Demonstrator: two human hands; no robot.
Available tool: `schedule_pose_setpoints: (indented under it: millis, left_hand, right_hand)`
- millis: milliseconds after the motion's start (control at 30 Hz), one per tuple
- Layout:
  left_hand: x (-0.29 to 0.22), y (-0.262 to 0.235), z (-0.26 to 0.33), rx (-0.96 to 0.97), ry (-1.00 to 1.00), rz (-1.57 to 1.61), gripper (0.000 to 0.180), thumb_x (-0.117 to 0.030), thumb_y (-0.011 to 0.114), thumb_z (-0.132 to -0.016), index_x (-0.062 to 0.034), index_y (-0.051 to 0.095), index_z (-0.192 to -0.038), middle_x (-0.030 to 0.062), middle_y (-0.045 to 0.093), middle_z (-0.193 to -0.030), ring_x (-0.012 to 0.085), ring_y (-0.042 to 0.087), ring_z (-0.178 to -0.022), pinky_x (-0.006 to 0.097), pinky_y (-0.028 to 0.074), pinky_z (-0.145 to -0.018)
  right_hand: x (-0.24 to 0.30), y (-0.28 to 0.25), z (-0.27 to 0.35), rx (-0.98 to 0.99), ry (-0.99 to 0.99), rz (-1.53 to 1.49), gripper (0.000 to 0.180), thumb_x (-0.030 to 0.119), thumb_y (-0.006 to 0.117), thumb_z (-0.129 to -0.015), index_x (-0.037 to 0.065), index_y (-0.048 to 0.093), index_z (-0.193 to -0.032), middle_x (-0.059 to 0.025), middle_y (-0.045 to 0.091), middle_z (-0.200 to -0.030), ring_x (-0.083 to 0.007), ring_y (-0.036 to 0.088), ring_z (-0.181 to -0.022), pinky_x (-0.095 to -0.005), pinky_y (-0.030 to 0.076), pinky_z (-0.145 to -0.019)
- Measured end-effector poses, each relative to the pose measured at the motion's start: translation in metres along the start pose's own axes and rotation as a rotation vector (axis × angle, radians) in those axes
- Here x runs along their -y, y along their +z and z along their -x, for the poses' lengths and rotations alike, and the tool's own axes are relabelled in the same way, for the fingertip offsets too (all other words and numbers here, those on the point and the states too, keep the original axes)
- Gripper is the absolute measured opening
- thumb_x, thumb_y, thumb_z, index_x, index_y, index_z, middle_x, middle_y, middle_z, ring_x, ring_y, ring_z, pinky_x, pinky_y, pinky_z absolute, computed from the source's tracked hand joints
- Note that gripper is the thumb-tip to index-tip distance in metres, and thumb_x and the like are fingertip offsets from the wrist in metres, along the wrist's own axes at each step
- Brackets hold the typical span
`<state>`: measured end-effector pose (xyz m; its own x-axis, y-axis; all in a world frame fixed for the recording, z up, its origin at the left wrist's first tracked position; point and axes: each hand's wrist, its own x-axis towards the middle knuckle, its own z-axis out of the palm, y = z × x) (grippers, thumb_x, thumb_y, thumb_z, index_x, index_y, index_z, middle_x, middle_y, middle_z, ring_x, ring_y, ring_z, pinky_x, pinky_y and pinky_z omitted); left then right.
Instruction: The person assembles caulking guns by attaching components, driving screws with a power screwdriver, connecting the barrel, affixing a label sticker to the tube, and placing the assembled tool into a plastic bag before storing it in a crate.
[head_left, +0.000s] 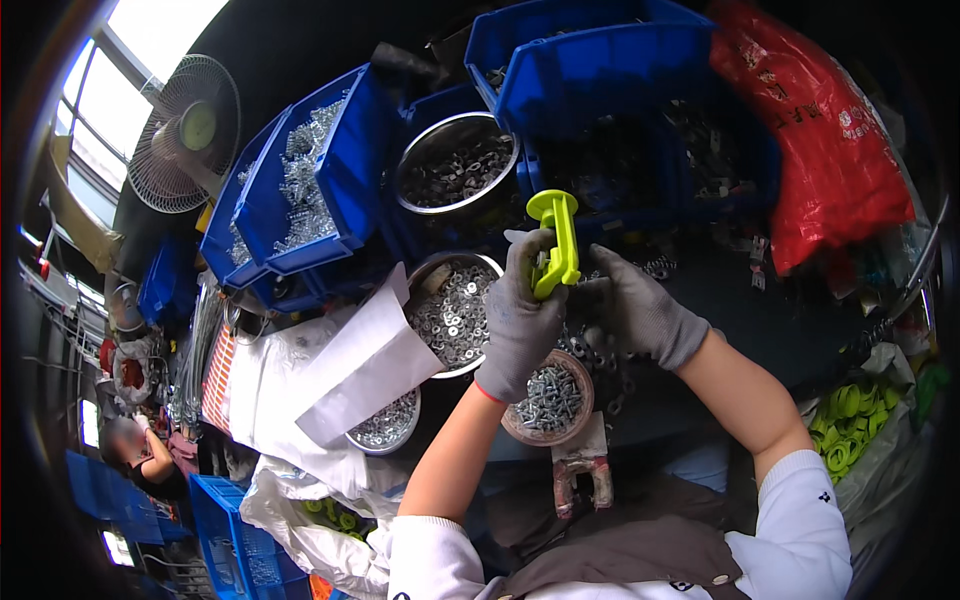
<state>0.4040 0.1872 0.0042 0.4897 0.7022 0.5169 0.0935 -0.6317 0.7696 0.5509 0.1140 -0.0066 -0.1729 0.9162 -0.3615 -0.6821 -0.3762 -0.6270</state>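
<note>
My left hand (521,325), in a grey work glove, grips a lime-green plastic part (566,240) with a round disc at its upper end. Close to the right of that part is my right hand (645,312), gloved too, its fingers bent toward it; whether anything small sits in its fingertips is hidden. Below my left wrist stands a round tub of screws (548,398). A metal bowl of washers (452,318) is just left of my left hand. Small loose metal pieces (615,380) lie under my right hand.
Blue bins (335,190) of metal parts line the back, beside a steel bowl of dark nuts (458,165). A red bag (810,140) lies far right. Green rings (855,425) fill a bag at right. White paper (370,360) covers part of a bowl. Another person (150,455) is at far left.
</note>
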Motion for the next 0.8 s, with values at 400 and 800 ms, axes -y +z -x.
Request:
schedule_pose_setpoints:
  millis: [400,800]
  left_hand:
    - [-0.017,-0.006,0.002,0.019,-0.056,-0.173,0.042,-0.001,0.065,-0.081,-0.0104,0.05,-0.12,0.0136,0.065,-0.096,0.0268,0.067,-0.086,0.034,0.052,-0.073]
    - [-0.004,-0.009,-0.009,-0.021,-0.246,-0.398,0.034,-0.024,0.064,-0.085,-0.0182,0.053,-0.117,0.0132,0.068,-0.089,0.0316,0.068,-0.081,0.039,0.052,-0.067]
  right_hand:
    - [-0.019,0.001,-0.001,-0.444,-1.168,1.341,0.019,0.015,0.067,-0.082,0.004,0.06,-0.095,-0.0067,0.062,-0.086,-0.0215,0.061,-0.068,-0.0347,0.05,-0.064]
    - [0.01,-0.032,-0.002,-0.142,-1.63,2.051,0.012,0.014,0.066,-0.061,0.012,0.061,-0.072,-0.0026,0.062,-0.093,-0.0239,0.059,-0.091,-0.039,0.048,-0.072]
